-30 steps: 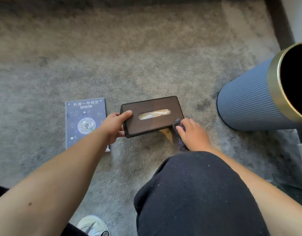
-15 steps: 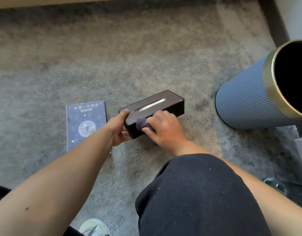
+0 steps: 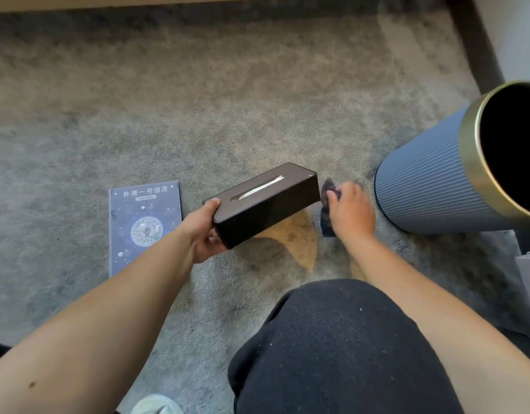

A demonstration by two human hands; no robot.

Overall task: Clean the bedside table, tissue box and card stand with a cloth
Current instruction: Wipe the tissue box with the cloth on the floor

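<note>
Our left hand (image 3: 202,231) gripped the near end of the tissue box (image 3: 265,203), tilted above the carpet (image 3: 198,115). Just beside its far end, our right hand (image 3: 351,213) held the cloth (image 3: 327,216) bunched.

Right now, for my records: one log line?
left hand: holds tissue box | right hand: grips cloth at its end

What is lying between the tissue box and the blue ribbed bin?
In the head view, the right hand gripping the dark cloth lies between the tissue box and the bin, above carpet.
</note>
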